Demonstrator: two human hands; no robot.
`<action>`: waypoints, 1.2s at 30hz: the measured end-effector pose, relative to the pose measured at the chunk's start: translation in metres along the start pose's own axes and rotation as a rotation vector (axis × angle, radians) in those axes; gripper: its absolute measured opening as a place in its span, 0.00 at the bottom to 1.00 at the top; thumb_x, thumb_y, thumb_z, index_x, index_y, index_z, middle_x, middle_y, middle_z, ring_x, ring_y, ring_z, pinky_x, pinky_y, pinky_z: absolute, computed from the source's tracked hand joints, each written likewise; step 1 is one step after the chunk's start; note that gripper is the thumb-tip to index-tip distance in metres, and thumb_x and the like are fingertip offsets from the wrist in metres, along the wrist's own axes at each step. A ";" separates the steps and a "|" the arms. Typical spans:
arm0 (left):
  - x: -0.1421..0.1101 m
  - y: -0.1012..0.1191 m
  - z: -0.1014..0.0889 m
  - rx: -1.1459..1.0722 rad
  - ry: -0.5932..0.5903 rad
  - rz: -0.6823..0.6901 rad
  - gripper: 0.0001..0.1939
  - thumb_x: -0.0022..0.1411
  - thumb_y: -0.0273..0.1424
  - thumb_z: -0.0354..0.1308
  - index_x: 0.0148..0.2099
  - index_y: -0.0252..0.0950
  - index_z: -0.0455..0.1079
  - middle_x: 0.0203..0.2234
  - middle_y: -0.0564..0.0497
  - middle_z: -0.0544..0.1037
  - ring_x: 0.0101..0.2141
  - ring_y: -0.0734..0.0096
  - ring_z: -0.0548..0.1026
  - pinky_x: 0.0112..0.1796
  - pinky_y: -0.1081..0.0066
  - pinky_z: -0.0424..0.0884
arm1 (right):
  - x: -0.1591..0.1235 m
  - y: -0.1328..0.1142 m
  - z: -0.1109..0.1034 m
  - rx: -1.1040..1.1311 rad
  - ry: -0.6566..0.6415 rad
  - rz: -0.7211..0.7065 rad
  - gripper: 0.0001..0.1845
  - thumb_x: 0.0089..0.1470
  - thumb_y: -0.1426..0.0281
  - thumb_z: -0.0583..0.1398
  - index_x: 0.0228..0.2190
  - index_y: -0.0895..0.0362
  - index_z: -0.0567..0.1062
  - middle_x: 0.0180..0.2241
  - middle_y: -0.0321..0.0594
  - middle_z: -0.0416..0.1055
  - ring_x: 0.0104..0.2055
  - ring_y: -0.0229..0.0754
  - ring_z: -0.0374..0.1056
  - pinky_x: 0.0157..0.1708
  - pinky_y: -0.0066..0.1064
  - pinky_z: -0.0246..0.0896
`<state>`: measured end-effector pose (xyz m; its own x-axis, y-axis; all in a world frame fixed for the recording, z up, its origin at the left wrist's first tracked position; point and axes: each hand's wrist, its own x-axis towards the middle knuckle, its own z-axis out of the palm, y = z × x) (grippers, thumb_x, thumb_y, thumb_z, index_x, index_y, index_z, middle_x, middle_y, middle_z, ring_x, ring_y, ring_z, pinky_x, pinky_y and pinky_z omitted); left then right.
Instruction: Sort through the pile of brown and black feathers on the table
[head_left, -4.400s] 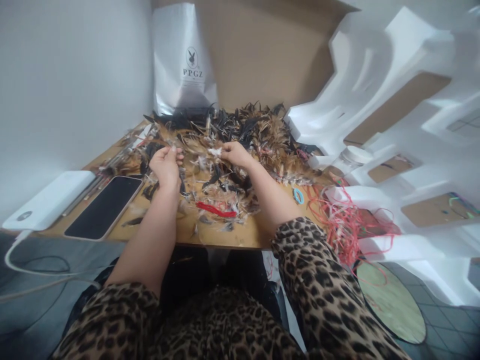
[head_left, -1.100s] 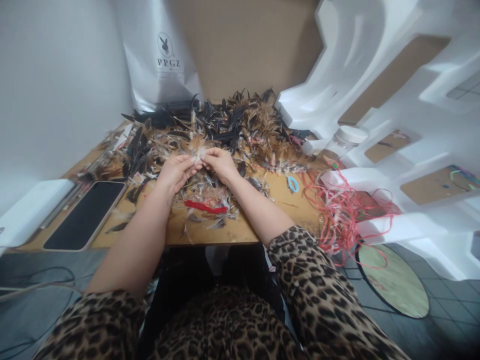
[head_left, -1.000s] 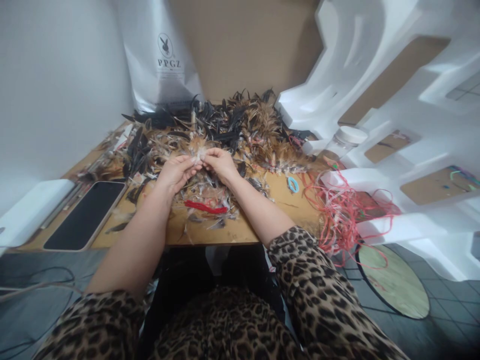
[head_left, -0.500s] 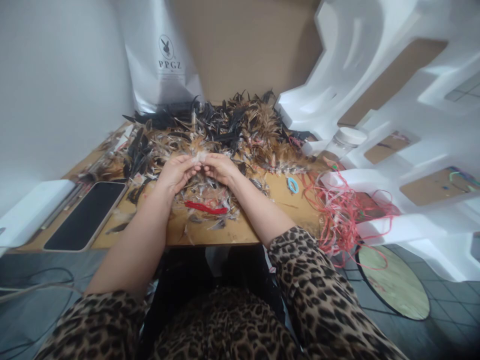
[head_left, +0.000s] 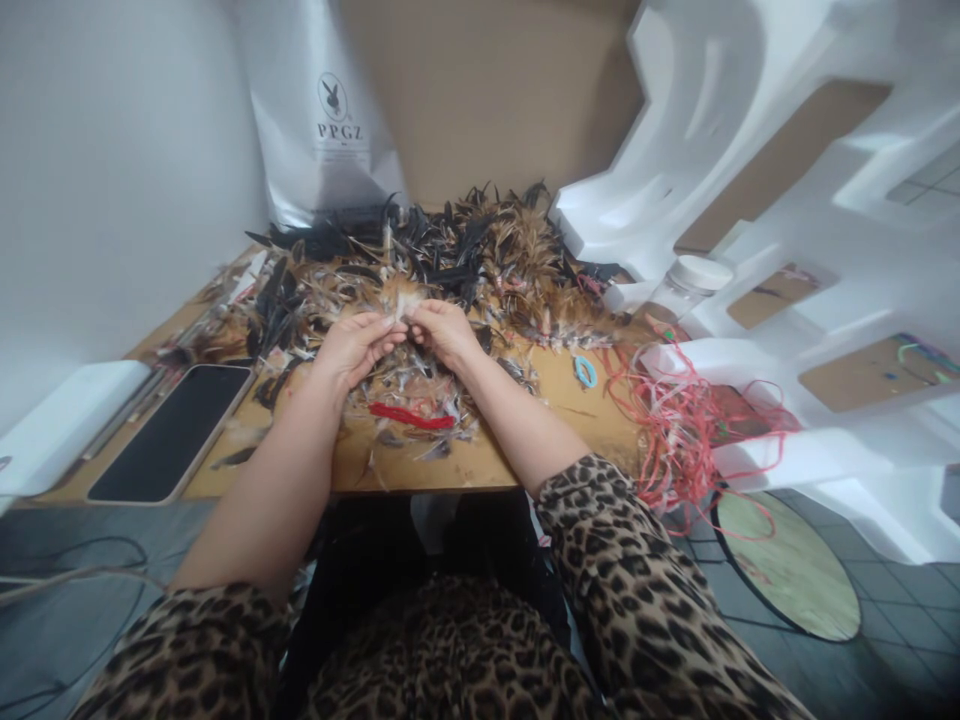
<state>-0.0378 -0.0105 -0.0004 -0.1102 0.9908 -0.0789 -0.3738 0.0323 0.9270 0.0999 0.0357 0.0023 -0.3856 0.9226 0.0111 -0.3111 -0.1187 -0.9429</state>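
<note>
My left hand [head_left: 364, 345] and my right hand [head_left: 441, 332] meet over the near side of the feather pile, thumbs and fingertips pinched. Between them is a tan feather [head_left: 400, 300] with a pale, fluffy base; whether it is one feather or a small bunch I cannot make out. Both hands are closed on its base. Loose brown and black feathers [head_left: 450, 240] spread behind the hands. Just below them on the table lies a bundle of red string [head_left: 411, 415], with small feather scraps around it.
A phone [head_left: 172, 430] and a white box [head_left: 71, 425] lie at the left. To the right are a light-blue ring [head_left: 585, 372], tangled pink string [head_left: 682, 430], a lidded jar [head_left: 694, 280] and white foam packing [head_left: 840, 450]. A silver bag [head_left: 322, 110] stands behind.
My right hand has shifted slightly up and away from the left fingertips, and more of the pale feather base shows between them. The left hand is almost where it was.
</note>
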 end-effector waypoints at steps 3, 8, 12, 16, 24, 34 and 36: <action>0.000 -0.001 0.000 0.005 -0.009 0.002 0.03 0.49 0.23 0.63 0.30 0.27 0.73 0.24 0.46 0.78 0.23 0.80 0.75 0.24 0.84 0.69 | 0.000 0.002 0.001 -0.028 0.010 -0.008 0.11 0.42 0.69 0.65 0.21 0.60 0.68 0.13 0.28 0.64 0.14 0.26 0.57 0.16 0.18 0.52; 0.001 -0.003 0.001 0.012 -0.001 -0.001 0.06 0.46 0.23 0.65 0.29 0.27 0.73 0.22 0.46 0.77 0.23 0.79 0.75 0.24 0.84 0.69 | 0.000 0.003 0.003 -0.040 0.036 -0.028 0.11 0.41 0.68 0.65 0.21 0.60 0.68 0.14 0.29 0.66 0.15 0.26 0.59 0.17 0.18 0.54; 0.002 -0.003 0.001 0.026 -0.003 0.013 0.05 0.46 0.23 0.64 0.29 0.27 0.73 0.21 0.47 0.77 0.21 0.81 0.74 0.24 0.84 0.69 | -0.001 0.003 0.003 -0.016 0.010 -0.002 0.11 0.41 0.67 0.66 0.22 0.60 0.69 0.16 0.30 0.68 0.17 0.27 0.61 0.18 0.18 0.55; 0.002 -0.001 -0.001 -0.019 0.041 0.036 0.02 0.49 0.23 0.62 0.28 0.28 0.72 0.21 0.49 0.76 0.21 0.82 0.73 0.23 0.85 0.68 | -0.001 0.001 0.002 0.032 0.047 0.020 0.11 0.43 0.65 0.65 0.24 0.60 0.71 0.23 0.33 0.72 0.22 0.27 0.64 0.20 0.18 0.57; 0.001 0.000 0.000 -0.093 0.000 0.005 0.06 0.50 0.24 0.64 0.32 0.28 0.72 0.29 0.45 0.79 0.27 0.76 0.77 0.24 0.84 0.70 | -0.002 0.005 0.005 -0.006 0.056 0.012 0.12 0.43 0.63 0.65 0.29 0.58 0.75 0.26 0.34 0.73 0.26 0.28 0.66 0.24 0.18 0.57; 0.003 -0.003 0.000 -0.114 -0.020 0.004 0.02 0.51 0.20 0.61 0.28 0.29 0.72 0.21 0.49 0.76 0.22 0.81 0.74 0.24 0.86 0.69 | -0.007 0.008 0.011 0.022 0.011 0.045 0.14 0.39 0.63 0.67 0.27 0.58 0.74 0.22 0.31 0.71 0.24 0.28 0.65 0.24 0.19 0.58; 0.003 -0.003 0.000 -0.094 -0.005 0.015 0.02 0.50 0.21 0.62 0.27 0.29 0.72 0.20 0.50 0.75 0.21 0.83 0.73 0.24 0.86 0.69 | -0.007 0.007 0.010 0.008 0.003 0.057 0.15 0.38 0.63 0.68 0.27 0.58 0.74 0.23 0.31 0.71 0.25 0.28 0.65 0.24 0.19 0.57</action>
<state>-0.0370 -0.0072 -0.0034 -0.1118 0.9917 -0.0632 -0.4570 0.0052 0.8894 0.0918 0.0252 -0.0007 -0.4004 0.9153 -0.0435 -0.2956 -0.1740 -0.9393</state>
